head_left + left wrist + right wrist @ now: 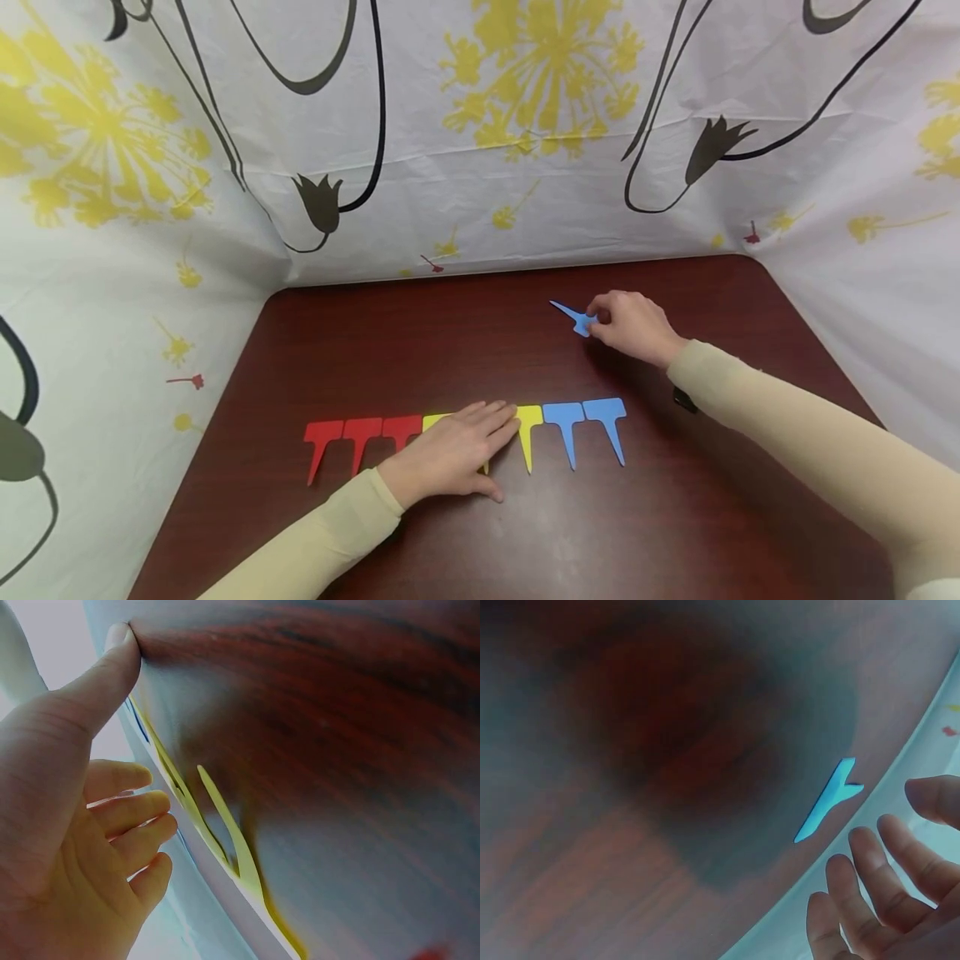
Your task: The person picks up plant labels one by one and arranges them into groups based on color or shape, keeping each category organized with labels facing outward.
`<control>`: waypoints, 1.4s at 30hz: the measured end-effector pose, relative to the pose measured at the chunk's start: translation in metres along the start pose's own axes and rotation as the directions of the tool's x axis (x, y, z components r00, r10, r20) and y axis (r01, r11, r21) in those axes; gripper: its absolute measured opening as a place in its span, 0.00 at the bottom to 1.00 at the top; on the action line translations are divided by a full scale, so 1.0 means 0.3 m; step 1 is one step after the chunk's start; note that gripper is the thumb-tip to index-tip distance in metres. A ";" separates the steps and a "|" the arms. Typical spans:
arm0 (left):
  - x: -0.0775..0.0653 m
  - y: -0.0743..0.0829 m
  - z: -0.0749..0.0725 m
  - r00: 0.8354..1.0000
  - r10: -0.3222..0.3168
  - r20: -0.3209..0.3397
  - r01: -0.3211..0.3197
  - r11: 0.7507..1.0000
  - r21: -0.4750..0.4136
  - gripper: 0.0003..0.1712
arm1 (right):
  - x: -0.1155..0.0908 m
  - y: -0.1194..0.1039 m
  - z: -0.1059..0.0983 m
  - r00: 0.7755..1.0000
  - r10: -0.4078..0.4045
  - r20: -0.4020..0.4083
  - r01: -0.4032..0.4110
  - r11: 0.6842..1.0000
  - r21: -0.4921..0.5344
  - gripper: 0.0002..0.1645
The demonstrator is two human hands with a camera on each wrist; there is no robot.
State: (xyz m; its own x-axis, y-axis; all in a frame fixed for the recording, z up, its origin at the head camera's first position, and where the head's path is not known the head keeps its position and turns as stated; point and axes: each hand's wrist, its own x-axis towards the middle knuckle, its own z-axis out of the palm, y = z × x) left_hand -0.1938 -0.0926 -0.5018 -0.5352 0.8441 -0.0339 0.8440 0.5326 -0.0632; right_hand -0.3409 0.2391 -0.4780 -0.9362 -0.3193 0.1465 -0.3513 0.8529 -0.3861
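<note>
A row of T-shaped plant labels lies on the table: red labels (363,430) at left, yellow labels (528,421) in the middle, two blue labels (566,417) at right. Across the yellow ones my left hand (453,450) lies with fingers extended, hiding part of them. In the left wrist view, a yellow label's stem (229,825) shows beside that hand's fingers. Farther back, a third blue label (576,317) lies tilted, its wide end by the fingertips of my right hand (633,325). The right wrist view shows this blue label (829,801) apart from the loosely bent fingers.
The dark red-brown table (420,350) has rounded back corners. A white cloth (450,192) with yellow and grey flower prints hangs around its back and sides. A dark band (684,400) sits at my right wrist.
</note>
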 end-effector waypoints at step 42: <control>-0.008 -0.013 0.024 1.000 -0.008 -0.008 0.008 0.999 -0.031 0.59 | 0.212 -0.011 0.134 1.000 0.010 -0.011 -0.010 1.000 -0.015 0.06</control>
State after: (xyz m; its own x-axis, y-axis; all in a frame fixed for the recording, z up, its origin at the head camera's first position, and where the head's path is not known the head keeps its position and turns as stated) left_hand -0.1961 -0.0973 -0.5085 -0.5417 0.8402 -0.0253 0.8405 0.5409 -0.0322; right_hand -0.3993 0.1993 -0.5040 -0.9398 -0.3062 0.1521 -0.3414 0.8624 -0.3737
